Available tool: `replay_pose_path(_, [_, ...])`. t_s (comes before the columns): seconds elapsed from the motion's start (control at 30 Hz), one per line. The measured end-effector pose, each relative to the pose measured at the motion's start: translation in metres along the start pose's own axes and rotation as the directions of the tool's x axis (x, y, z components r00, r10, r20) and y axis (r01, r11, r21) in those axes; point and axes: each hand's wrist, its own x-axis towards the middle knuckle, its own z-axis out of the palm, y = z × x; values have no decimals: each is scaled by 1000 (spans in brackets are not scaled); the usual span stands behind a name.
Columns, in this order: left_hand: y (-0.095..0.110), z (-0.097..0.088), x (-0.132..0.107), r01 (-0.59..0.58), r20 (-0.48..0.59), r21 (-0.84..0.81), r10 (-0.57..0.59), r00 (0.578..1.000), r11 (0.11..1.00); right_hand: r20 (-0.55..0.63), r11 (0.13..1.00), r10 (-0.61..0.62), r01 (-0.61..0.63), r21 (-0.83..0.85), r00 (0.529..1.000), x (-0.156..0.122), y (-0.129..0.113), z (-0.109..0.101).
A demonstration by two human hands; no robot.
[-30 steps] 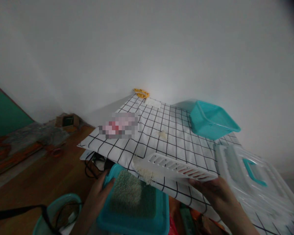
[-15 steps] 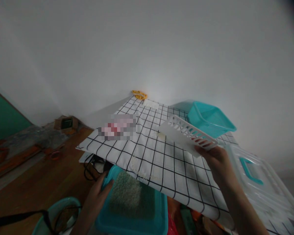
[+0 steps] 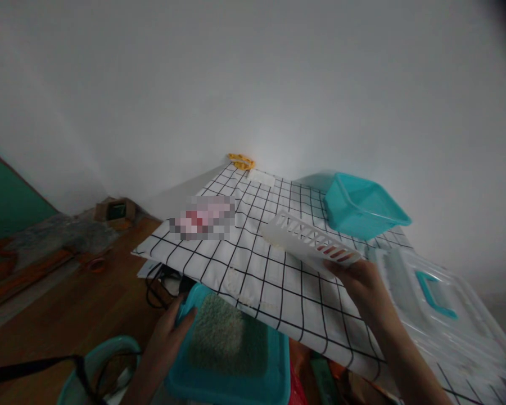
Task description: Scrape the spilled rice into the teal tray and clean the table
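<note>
My right hand grips a white slotted plastic tray by its near end and holds it low over the checked tablecloth, by a small patch of pale grains. My left hand is closed on the rim of a teal tub that holds a layer of pale grains and sits below the table's front edge. An empty teal tub stands tilted at the back right of the table.
A clear lidded box with a teal handle lies at the right. A yellow item and a white block sit at the far edge by the wall. Cables and a teal bucket are on the wooden floor.
My right hand lifted the white tray from the table's front edge, carried it back toward the middle, then lowered it slightly. The left hand and teal tub stayed put.
</note>
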Motion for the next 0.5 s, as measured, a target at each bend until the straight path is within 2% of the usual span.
replay_pose_path(0.1, [-1,0,0,51,17,-16,-51,999,999,50,998,22,-20,-52,998,-14,-5,1])
replay_pose_path(0.23, [-2,0,1,44,29,-28,-43,999,999,129,993,23,-8,-118,991,-30,-12,3])
replay_pose_path(0.5, [2,0,-1,45,10,-34,-45,999,998,201,989,-64,90,-121,977,-52,-41,4])
